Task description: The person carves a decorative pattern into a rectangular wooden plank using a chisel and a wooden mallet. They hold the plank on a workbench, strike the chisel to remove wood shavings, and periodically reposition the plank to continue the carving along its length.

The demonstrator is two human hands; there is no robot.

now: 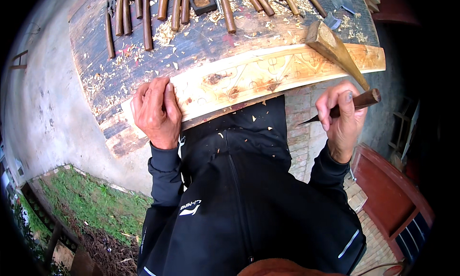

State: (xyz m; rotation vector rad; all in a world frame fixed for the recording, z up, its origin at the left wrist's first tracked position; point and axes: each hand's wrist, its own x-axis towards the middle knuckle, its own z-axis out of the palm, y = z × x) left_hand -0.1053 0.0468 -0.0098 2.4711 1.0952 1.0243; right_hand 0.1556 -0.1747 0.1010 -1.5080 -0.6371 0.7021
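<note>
A long pale wooden board (258,75) lies along the near edge of the workbench, marked with pencilled patterns and shallow carving. Near its left end, my left hand (155,111) grips it, fingers curled over the top. Off the near edge, my right hand (342,115) is closed round a carving chisel (368,99). The chisel's wooden handle points right, and its thin dark blade sticks out to the left, apart from the board. A wooden mallet (338,51) rests across the board's right part, its handle reaching down toward my right hand.
Several wooden-handled carving tools (146,22) lie along the back of the workbench (91,46), among scattered wood shavings (165,34). A small dark square box (203,3) stands between them. A reddish-brown wooden piece of furniture (383,194) is at the lower right.
</note>
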